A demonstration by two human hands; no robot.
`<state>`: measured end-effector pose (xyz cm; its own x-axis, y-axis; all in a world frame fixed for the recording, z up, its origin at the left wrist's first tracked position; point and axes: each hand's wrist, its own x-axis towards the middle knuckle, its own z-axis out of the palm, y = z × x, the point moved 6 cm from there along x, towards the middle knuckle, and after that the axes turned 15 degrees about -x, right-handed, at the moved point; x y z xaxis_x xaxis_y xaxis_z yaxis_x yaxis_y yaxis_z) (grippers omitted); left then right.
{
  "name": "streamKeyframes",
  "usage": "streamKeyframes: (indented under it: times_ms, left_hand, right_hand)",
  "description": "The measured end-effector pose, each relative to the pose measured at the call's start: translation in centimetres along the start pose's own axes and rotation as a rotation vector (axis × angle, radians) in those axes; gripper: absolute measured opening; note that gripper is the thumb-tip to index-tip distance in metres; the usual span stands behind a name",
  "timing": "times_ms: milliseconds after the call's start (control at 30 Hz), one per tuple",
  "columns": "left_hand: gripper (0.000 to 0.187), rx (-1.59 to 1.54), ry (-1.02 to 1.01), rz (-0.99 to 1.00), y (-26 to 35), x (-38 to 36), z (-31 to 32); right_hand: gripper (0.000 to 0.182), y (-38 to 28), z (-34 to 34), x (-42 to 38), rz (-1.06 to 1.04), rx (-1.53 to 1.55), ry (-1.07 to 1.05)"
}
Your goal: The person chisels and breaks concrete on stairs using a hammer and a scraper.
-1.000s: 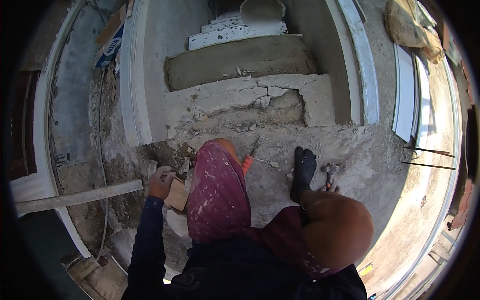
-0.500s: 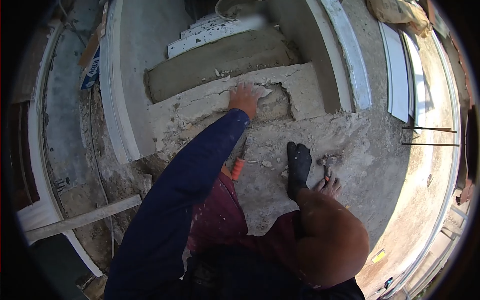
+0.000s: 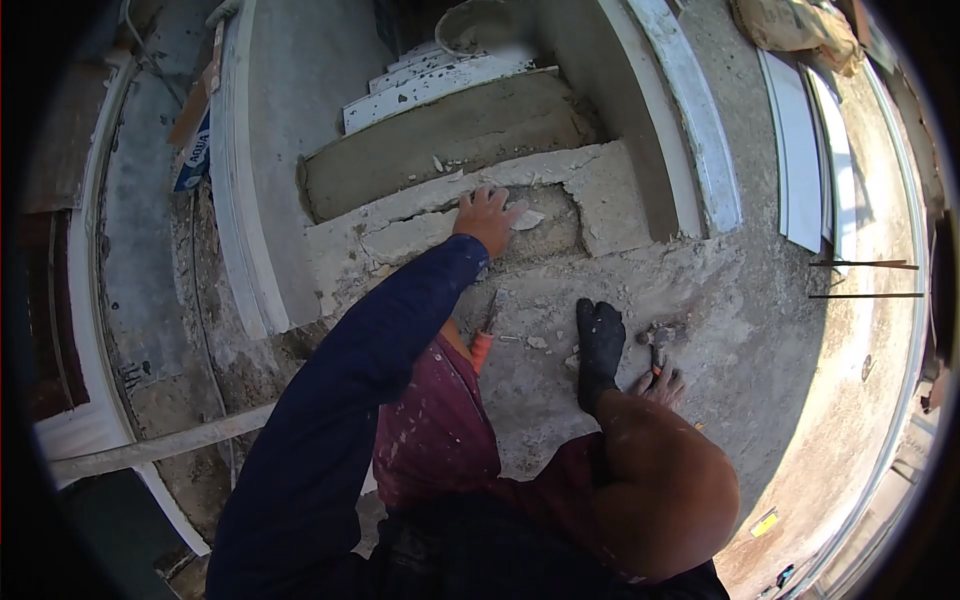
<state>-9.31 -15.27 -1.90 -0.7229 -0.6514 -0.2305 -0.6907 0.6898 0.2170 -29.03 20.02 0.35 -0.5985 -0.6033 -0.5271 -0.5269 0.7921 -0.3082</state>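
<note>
My left hand (image 3: 487, 218) rests with fingers apart on the broken concrete ledge (image 3: 425, 220). A pale loose chunk (image 3: 527, 219) lies beside its thumb, over a chipped-out hollow. My right hand (image 3: 662, 387) is low on the ground beyond my bent knee, its fingers round the handle of a small hammer (image 3: 659, 338); the knee and leg partly hide this hand. Between the ledge and my left thigh lies a chisel-like tool with an orange grip (image 3: 481, 350), touched by neither hand.
My dark-covered foot (image 3: 600, 345) stands between the two tools. Past the ledge, wet-looking grey mortar (image 3: 450, 135) fills a step between walls, with a bucket (image 3: 475, 28) behind it. White panels (image 3: 790, 150) and thin rods (image 3: 865, 296) lie right. A plank (image 3: 170, 438) crosses the left.
The view has shifted slightly, so the ledge appears lower. My left hand has moved a little away from the pale chunk, uncovering more of it. The hammer stays near the foot.
</note>
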Motion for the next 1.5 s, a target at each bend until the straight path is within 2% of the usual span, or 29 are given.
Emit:
streamKeyframes:
  times_ms: [100, 200, 300, 400, 500, 600, 700, 800, 933, 1067, 1133, 1167, 1200, 1233, 1333, 1367, 1433, 1467, 1500]
  left_hand:
    - [0.055, -0.163, -0.179, -0.01, 1.4, -1.9, -1.8]
    - [0.055, -0.077, 0.021, 0.07, 2.2, -3.1, -1.9]
    - [0.056, -0.199, -0.221, 0.052, 0.9, -2.1, -0.5]
    - [0.058, -0.152, -0.239, 0.116, 0.7, -1.6, -0.6]
    - [0.059, -0.224, -0.224, 0.14, 0.5, -2.5, -2.5]
    - [0.057, -0.47, -0.095, 0.107, 0.5, -4.8, -7.8]
    - [0.054, -0.649, 0.064, -0.029, 0.0, -8.2, -13.8]
    - [0.052, -0.719, 0.307, -0.052, -1.8, -14.2, -16.9]
    - [0.054, -0.751, 0.198, -0.372, -2.9, -25.2, -13.6]
    - [0.057, -0.722, -0.008, -0.56, -3.6, -38.0, -5.5]
    - [0.06, -0.738, -0.151, -0.836, -4.4, -44.0, -1.9]
    - [0.06, -0.728, -0.187, -0.906, -4.5, -46.6, -1.1]
    - [0.06, -0.717, -0.224, -0.976, -4.5, -48.3, -0.7]
    - [0.06, -0.604, -0.277, -0.959, -4.4, -49.1, -0.4]
    - [0.055, -0.433, -0.387, -0.944, -4.4, -48.3, -2.1]
    - [0.052, -0.492, -0.393, -0.964, -5.6, -45.2, -3.1]
    - [0.044, -0.835, -0.107, -0.868, -8.1, -38.3, -3.3]
    - [0.038, -0.826, 0.103, -0.723, -8.5, -33.8, -4.7]
    - [0.039, -0.897, 0.217, -0.681, -9.1, -29.5, -4.6]
  right_hand:
    - [0.035, 0.2, -0.1, 0.0, 0.0, -0.004, 0.005]
    - [0.035, 0.2, -0.2, 0.1, 0.0, 0.006, 0.006]
    - [0.034, 0.0, 0.0, 0.1, -0.005, 0.01, 0.005]
    - [0.034, -0.3, 0.2, 0.1, -0.013, 0.015, 0.004]
    - [0.034, -0.5, 0.6, -0.2, -0.018, 0.006, -0.006]
    - [0.033, -1.0, 1.0, -0.2, -0.026, -0.001, -0.022]
    - [0.033, -1.1, 1.0, -0.3, -0.03, -0.015, -0.029]
    - [0.033, -1.3, 1.1, -0.4, -0.033, -0.024, -0.038]
    - [0.032, -1.3, 1.0, -0.5, -0.045, -0.032, -0.049]
    - [0.032, -1.2, 0.9, -0.5, -0.046, -0.041, -0.056]
    - [0.031, -0.9, 0.6, -0.6, -0.039, -0.052, -0.055]
    - [0.031, -0.7, 0.6, -0.8, -0.033, -0.055, -0.054]
    - [0.031, -0.5, 0.5, -0.8, -0.028, -0.064, -0.055]
    - [0.031, -0.3, 0.4, -0.9, -0.024, -0.063, -0.053]
    - [0.031, 0.3, 0.2, -1.2, -0.011, -0.075, -0.055]
    - [0.03, 0.5, 0.2, -1.4, -0.01, -0.073, -0.053]
    - [0.03, 0.7, 0.1, -1.5, -0.006, -0.079, -0.057]
    - [0.03, 0.9, 0.1, -1.8, -0.006, -0.077, -0.052]
    - [0.03, 1.4, 0.1, -2.1, 0.003, -0.079, -0.052]
